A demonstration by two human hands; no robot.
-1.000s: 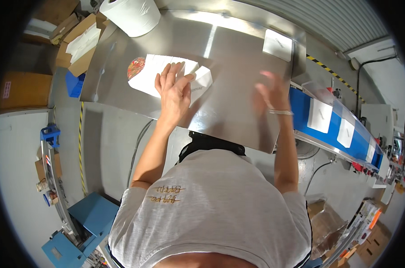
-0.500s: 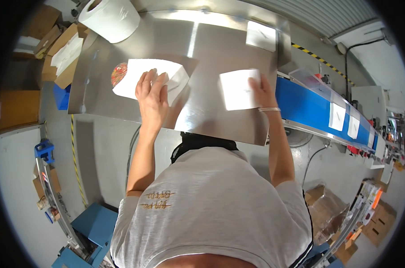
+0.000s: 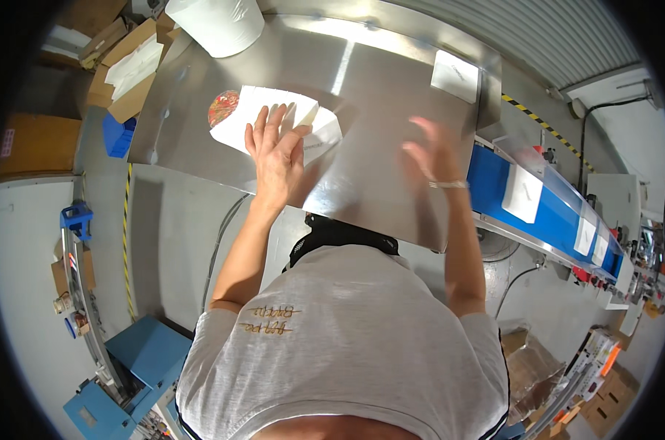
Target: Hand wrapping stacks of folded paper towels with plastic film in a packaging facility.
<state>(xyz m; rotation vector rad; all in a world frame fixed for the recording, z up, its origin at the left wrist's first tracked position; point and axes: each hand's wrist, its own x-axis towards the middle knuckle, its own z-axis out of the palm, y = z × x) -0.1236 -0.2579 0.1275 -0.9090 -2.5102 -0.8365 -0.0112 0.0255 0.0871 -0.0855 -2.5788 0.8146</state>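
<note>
On the steel table, my left hand [image 3: 276, 154] rests with spread fingers on a fanned stack of flat white paper packets [image 3: 233, 128]. A round patch with a red, multicoloured pattern [image 3: 223, 109] shows at the stack's left edge. My right hand [image 3: 436, 152], blurred, is over the right part of the table with thumb and fingers apart and nothing in it. Nearest to it on the blue conveyor belt [image 3: 489, 176] lies a white packet [image 3: 523, 193]. One more white packet [image 3: 455, 76] lies at the table's far right corner.
A large white roll [image 3: 219, 26] stands at the far left of the steel table [image 3: 376, 183]. Cardboard boxes [image 3: 131, 73] and a blue bin [image 3: 118, 136] are beyond the left edge. Clear guards [image 3: 567, 192] run along the conveyor, where more packets [image 3: 585, 235] lie farther down.
The white packet has left my right hand, and a packet now lies on the belt's near part. My left hand stays on the stack. The whole view has shifted slightly.
</note>
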